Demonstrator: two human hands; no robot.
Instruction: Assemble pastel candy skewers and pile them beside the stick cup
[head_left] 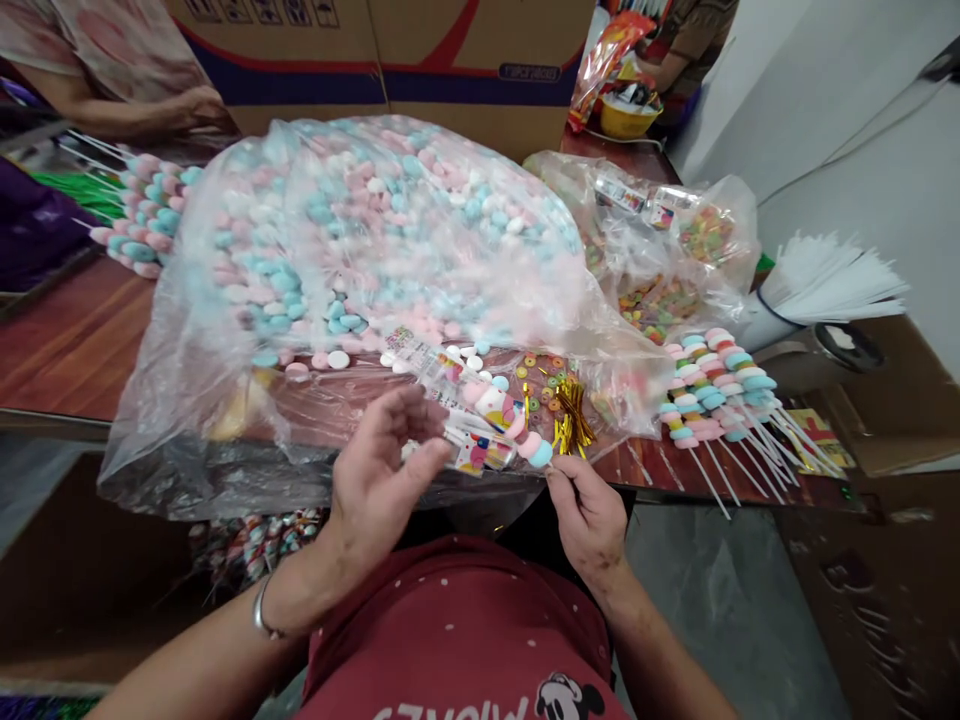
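Note:
My right hand [589,515] is closed in a pinch on the stick end of a marshmallow skewer [534,446]. Pink and blue marshmallows show near my fingers; the skewer's far part lies among printed clear wrappers [474,448], and I cannot tell whether it is inside one. Left of these wrappers, my left hand [382,480] is half curled with thumb and fingers apart, holding nothing I can see. Gold twist ties [573,418] lie just beyond the skewer, beside small ring-shaped gummies [541,370]. Behind them spreads a big clear bag of pink, blue and white marshmallows [390,220].
Finished-looking marshmallow skewers [716,390] lie at the right, more [146,215] at the left. A container of white sticks [832,280] stands beyond a bag of gummies [667,250]. A large cardboard box [390,60] blocks the back; another person's arm [135,110] is at left.

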